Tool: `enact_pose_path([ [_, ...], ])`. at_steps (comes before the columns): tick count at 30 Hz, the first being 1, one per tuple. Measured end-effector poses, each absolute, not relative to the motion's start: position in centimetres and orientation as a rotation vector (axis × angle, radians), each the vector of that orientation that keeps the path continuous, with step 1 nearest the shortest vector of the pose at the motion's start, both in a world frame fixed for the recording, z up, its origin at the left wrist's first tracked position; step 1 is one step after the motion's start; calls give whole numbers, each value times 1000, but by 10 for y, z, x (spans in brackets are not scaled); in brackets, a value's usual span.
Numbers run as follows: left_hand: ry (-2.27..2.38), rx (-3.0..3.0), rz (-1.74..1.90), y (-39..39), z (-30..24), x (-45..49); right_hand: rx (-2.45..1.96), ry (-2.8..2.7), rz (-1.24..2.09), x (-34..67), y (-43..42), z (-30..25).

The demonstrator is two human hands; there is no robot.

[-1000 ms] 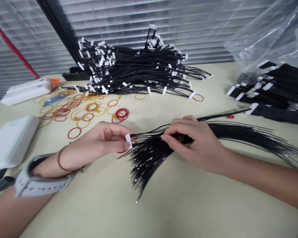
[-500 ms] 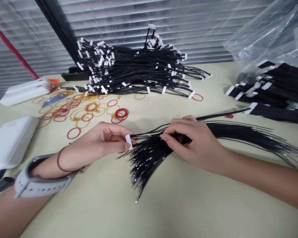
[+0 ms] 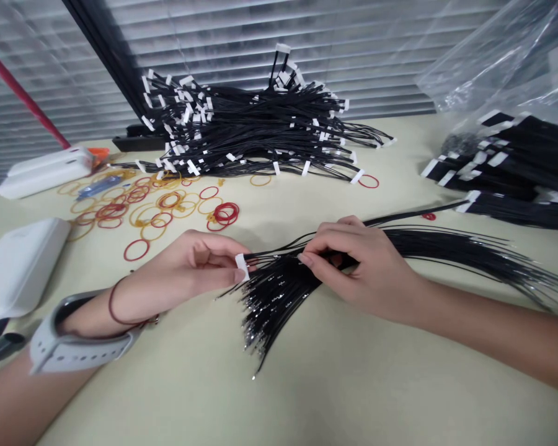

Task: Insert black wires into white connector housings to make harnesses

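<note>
My left hand (image 3: 181, 272) pinches a small white connector (image 3: 241, 266) between thumb and fingers; thin black wires run from it to the right. My right hand (image 3: 367, 266) rests on a fanned bundle of loose black wires (image 3: 279, 297) and pinches one or more of the wires near the connector. The wires' bare metal ends spread toward me on the pale table (image 3: 335, 384). A grey watch (image 3: 69, 347) and a red band sit on my left wrist.
A big heap of black wires with white connectors (image 3: 255, 124) lies at the back. Red and yellow rubber bands (image 3: 153, 204) are scattered left of centre. White boxes (image 3: 18, 266) stand at the left, more bundled wires (image 3: 506, 179) and a clear plastic bag (image 3: 502, 62) at the right.
Nothing has visibly moved apart from a slight shift of the view; both hands keep their grips.
</note>
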State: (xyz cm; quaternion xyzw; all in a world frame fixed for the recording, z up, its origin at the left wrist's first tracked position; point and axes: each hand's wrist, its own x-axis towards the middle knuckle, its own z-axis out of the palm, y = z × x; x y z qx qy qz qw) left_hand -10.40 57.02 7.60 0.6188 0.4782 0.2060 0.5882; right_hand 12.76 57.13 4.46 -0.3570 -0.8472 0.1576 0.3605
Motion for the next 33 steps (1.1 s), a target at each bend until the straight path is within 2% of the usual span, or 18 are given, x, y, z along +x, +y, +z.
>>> enact_pose_path([
  [8, 1105, 1534, 455, 569, 79, -102, -907, -2166, 419, 128, 568, 48],
  [19, 1079, 1504, 460, 561, 75, -93, -834, -2417, 330, 125, 566, 45],
  [28, 1025, 1552, 647, 556, 73, -85, -969, -2255, 392, 118, 553, 53],
  [33, 1013, 1537, 614, 555, 72, -82, -963, -2234, 345, 116, 554, 50],
])
